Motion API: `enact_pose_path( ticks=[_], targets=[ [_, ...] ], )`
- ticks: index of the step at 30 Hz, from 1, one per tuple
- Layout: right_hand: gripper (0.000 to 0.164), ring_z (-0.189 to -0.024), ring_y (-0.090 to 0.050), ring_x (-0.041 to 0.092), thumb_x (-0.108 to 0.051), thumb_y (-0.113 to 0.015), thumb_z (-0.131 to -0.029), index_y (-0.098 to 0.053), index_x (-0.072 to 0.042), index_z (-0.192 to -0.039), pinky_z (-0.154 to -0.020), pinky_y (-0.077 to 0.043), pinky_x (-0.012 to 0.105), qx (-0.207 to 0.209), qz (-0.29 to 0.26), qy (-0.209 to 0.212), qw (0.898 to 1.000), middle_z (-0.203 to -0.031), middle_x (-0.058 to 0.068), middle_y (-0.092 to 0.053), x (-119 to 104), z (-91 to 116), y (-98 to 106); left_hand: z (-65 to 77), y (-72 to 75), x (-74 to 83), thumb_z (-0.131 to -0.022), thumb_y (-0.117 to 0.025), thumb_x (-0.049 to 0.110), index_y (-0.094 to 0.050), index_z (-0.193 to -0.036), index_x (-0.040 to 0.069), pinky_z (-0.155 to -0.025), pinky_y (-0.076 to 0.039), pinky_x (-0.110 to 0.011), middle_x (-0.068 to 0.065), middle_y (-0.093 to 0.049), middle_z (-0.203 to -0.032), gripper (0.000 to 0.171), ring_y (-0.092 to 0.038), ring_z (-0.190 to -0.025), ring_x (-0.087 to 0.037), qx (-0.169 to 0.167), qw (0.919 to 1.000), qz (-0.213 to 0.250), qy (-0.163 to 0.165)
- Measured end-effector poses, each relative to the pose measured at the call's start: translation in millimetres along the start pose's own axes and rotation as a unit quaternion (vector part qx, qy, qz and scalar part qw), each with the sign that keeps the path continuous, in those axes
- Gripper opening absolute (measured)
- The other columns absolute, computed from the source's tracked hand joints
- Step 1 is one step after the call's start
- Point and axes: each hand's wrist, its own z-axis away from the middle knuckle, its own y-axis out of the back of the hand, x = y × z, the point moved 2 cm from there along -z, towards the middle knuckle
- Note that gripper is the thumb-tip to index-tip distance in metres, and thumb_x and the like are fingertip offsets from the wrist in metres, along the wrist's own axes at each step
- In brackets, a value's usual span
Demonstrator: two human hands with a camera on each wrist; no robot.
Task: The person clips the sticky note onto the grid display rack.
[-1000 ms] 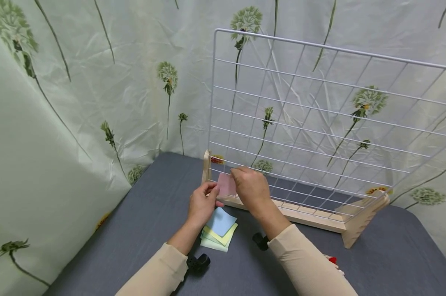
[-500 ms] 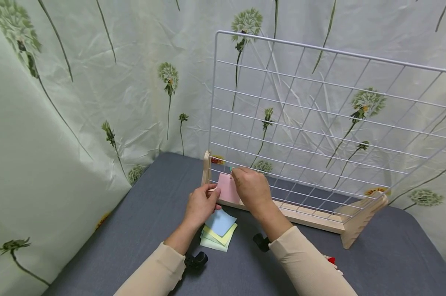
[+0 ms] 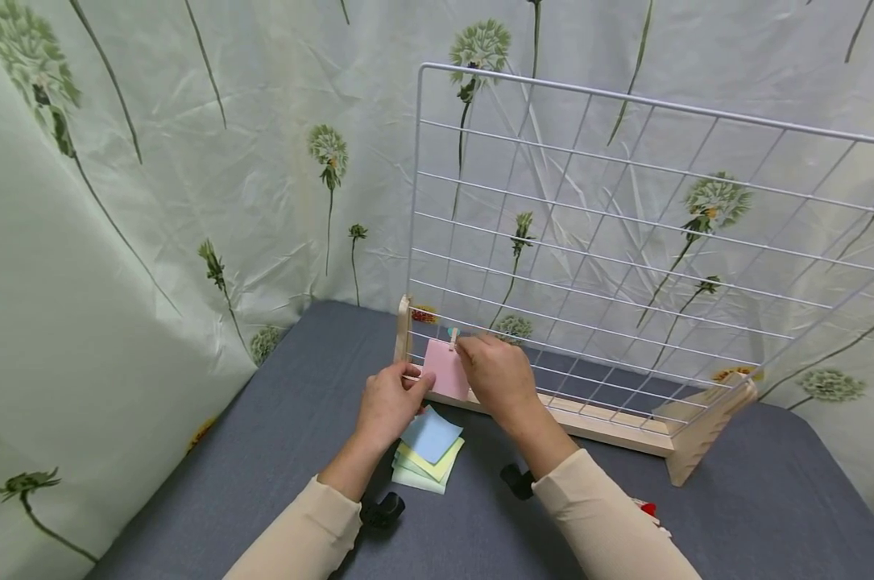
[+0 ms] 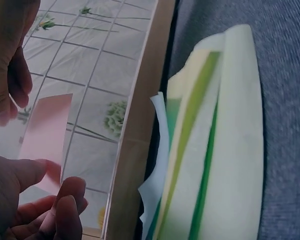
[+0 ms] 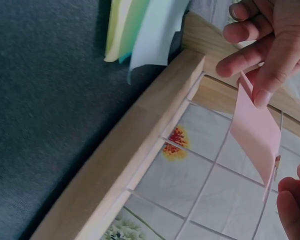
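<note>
The left hand [image 3: 389, 403] grips the pink note [image 3: 445, 374] in pinched fingers, at the front of the rack [image 3: 603, 424], lower left. A clothespin [image 3: 454, 337] sits on the note's top edge. The right hand's [image 3: 498, 372] fingers, released, curl loosely beside it. Coloured papers [image 3: 432, 437] lie before the rack on the counter [image 3: 292, 467].

Draped wkspace, flwr-print curtain [image 3: 277, 177], grey tbl [image 3: 277, 435]

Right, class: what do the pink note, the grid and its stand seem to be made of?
Pink note: likely paper, matte; a thin sheet with a slight curl.
Grid: probably metal with a pale coating; slim, straight bars, though plastic is possible.
Stand: apparently wood, smooth and unpainted; pale tan with faint grain.
</note>
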Motion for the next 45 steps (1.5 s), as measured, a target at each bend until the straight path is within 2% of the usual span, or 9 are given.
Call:
enact_pose_path(
  ticks=[3, 7, 13, 22, 29, 37, 45],
  targets=[
    [0.007, -0.073, -0.074, 0.022, -0.014, -0.076, -0.092, -0.079, -0.010, -0.096, -0.062, -0.059, 0.037, -0.016, -0.008, -0.001, 1.000, -0.085, 0.006, -0.077, -0.1, 4.8, -2.0, 0.5, 0.7, -0.9, -0.094, -0.074, 0.035, -0.072, -0.093, 0.010, -0.052, -0.047, -0.028, -0.003, -0.075, -0.073, 0.025, -0.066, -0.053, -0.009, 0.009, 0.9995, -0.031, -0.005],
    [0.001, -0.065, -0.070, 0.018, -0.012, -0.077, -0.089, -0.078, -0.012, -0.089, -0.057, -0.056, 0.034, -0.016, -0.012, 0.014, 1.000, -0.076, 0.002, -0.072, 0.5, 11.8, -5.6, 0.6, 1.5, -1.9, -0.092, -0.075, 0.039, -0.067, -0.075, 0.015, -0.049, -0.039, -0.030, 0.003, -0.064, -0.056, 0.031, -0.058, -0.050, -0.011, 0.022, 0.9968, -0.076, -0.015],
    [0.006, -0.058, -0.063, 0.015, -0.010, -0.078, -0.086, -0.075, -0.013, -0.081, -0.054, -0.052, 0.033, -0.015, -0.011, 0.017, 1.000, -0.070, 0.001, -0.068, 2.2, 20.8, -10.3, -1.4, 1.8, -3.7, -0.090, -0.075, 0.044, -0.062, -0.064, 0.017, -0.048, -0.036, -0.030, 0.004, -0.059, -0.051, 0.039, -0.054, -0.050, -0.015, 0.030, 0.9925, -0.115, -0.028],
    [0.004, -0.059, -0.065, 0.016, -0.011, -0.077, -0.087, -0.076, -0.010, -0.084, -0.054, -0.053, 0.034, -0.037, -0.011, 0.016, 0.999, -0.072, 0.002, -0.069, 4.2, 26.7, -14.4, -0.4, 2.4, -3.5, -0.092, -0.073, 0.045, -0.062, -0.064, 0.017, -0.046, -0.036, -0.030, 0.004, -0.060, -0.050, 0.042, -0.055, -0.045, -0.011, 0.016, 0.9932, -0.112, -0.027],
    [0.008, -0.056, -0.065, 0.021, -0.009, -0.079, -0.083, -0.072, -0.011, -0.081, -0.051, -0.050, 0.038, -0.028, -0.013, 0.019, 0.999, -0.067, 0.002, -0.066, 5.6, 30.4, -16.4, 0.7, 1.1, -2.0, -0.094, -0.072, 0.042, -0.066, -0.070, 0.017, -0.047, -0.038, -0.029, 0.006, -0.062, -0.052, 0.035, -0.057, -0.045, -0.007, 0.013, 0.9951, -0.089, -0.039],
    [0.006, -0.055, -0.059, 0.012, -0.012, -0.077, -0.086, -0.075, -0.013, -0.081, -0.052, -0.049, 0.031, -0.038, -0.025, 0.015, 0.999, -0.068, -0.002, -0.066, 6.7, 33.7, -14.0, 1.1, -1.3, -0.4, -0.094, -0.072, 0.036, -0.067, -0.075, 0.016, -0.047, -0.039, -0.029, 0.005, -0.064, -0.054, 0.029, -0.058, -0.047, -0.006, 0.011, 0.9953, -0.083, -0.048],
    [0.008, -0.059, -0.063, 0.009, -0.014, -0.075, -0.087, -0.073, -0.013, -0.080, -0.052, -0.049, 0.027, -0.022, -0.039, 0.013, 0.999, -0.071, -0.003, -0.070, 6.6, 38.7, -9.1, 2.4, -2.0, -0.1, -0.094, -0.073, 0.036, -0.067, -0.076, 0.015, -0.046, -0.038, -0.029, 0.004, -0.062, -0.055, 0.028, -0.058, -0.047, -0.009, 0.002, 0.9964, -0.074, -0.041]
  ],
)
